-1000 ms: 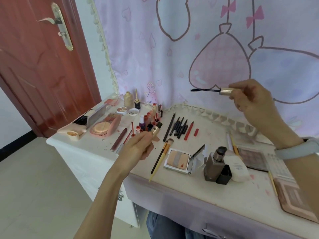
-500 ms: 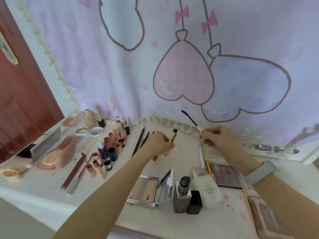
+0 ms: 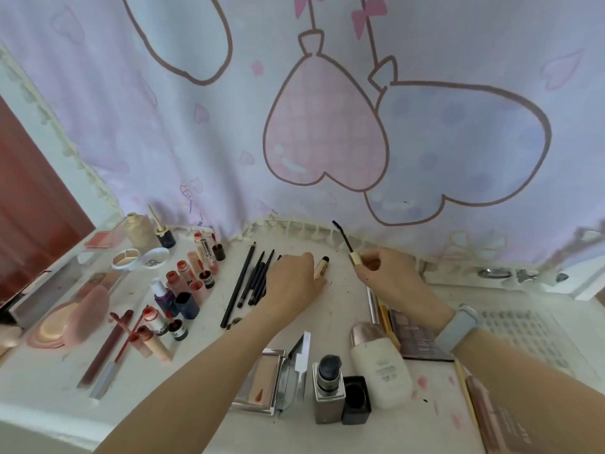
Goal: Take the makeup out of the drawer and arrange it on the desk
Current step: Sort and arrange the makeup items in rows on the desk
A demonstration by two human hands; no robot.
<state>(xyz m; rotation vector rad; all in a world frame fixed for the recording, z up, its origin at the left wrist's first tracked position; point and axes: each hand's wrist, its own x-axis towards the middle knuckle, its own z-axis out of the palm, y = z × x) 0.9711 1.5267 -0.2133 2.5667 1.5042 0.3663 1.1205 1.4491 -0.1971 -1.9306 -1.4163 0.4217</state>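
While my left hand point(image 3: 294, 283) pinches the mascara tube point(image 3: 321, 267) down on the counter point(image 3: 340, 309), my right hand point(image 3: 381, 273) pinches the wand point(image 3: 343, 239), brush at 11 o'clock, probably lining up to recap.

A balloon-print curtain point(image 3: 327, 126) hangs behind; a red-brown door point(image 3: 29, 204) stands left.
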